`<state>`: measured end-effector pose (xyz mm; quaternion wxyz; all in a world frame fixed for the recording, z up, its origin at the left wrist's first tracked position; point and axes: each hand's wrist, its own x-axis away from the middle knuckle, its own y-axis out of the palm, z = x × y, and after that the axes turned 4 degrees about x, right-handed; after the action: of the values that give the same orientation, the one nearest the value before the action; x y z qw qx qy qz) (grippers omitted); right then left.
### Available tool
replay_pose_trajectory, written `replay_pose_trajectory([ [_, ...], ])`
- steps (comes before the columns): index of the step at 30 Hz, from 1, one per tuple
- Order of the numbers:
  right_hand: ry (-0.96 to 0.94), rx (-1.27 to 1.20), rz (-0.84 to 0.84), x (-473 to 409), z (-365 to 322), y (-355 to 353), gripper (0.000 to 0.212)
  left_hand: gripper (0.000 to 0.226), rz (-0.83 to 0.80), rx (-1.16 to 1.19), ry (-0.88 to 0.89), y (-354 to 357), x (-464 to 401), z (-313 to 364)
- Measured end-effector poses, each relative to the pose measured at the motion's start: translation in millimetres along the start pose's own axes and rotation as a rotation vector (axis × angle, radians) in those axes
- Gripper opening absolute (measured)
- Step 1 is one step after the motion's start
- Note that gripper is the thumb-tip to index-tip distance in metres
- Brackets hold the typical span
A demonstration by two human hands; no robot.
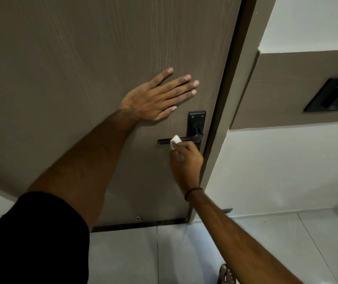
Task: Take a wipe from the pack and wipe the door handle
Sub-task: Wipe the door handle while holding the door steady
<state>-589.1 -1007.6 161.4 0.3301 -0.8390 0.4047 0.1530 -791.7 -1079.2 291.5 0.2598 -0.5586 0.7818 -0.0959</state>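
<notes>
A black lever door handle (165, 141) sticks out leftward from a black backplate (196, 119) on a brown wood-grain door (82, 58). My right hand (185, 160) is shut on a folded white wipe (175, 141), which is pressed against the middle of the lever from below. My left hand (158, 97) lies flat and open on the door, up and to the left of the handle, fingers spread. The wipe pack is not in view.
The door frame (231, 99) runs down to the right of the handle. On a brown wall panel at the right sits a black wall-mounted device (332, 97). Below lies a pale tiled floor (184, 253), with a sandalled foot (225, 275) at the bottom edge.
</notes>
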Motion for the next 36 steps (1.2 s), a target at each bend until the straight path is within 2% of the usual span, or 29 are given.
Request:
replay_pose_trajectory([
  [3, 0.057, -0.027, 0.082, -1, 21, -17, 0.017, 0.067, 0.014, -0.015, 0.005, 0, 0, 0],
  [11, -0.016, -0.077, -0.048, -7, -8, 27, 0.009, 0.068, 0.0, 0.019, -0.022, 3, 0, 1],
  [17, -0.026, -0.068, -0.126, -7, -17, 40, 0.012, 0.068, 0.01, 0.009, -0.013, 4, 0, 0],
  [25, 0.001, -0.034, 0.039, -18, 23, -9, 0.008, 0.069, 0.016, -0.03, -0.005, 2, 1, 1],
  [31, 0.194, -0.083, 0.147, -24, 44, -23, 0.014, 0.069, 0.008, -0.028, -0.001, 2, 1, 0],
  [36, 0.26, -0.12, 0.245, -32, 44, -22, 0.018, 0.069, 0.006, -0.033, 0.008, 3, 1, 1],
])
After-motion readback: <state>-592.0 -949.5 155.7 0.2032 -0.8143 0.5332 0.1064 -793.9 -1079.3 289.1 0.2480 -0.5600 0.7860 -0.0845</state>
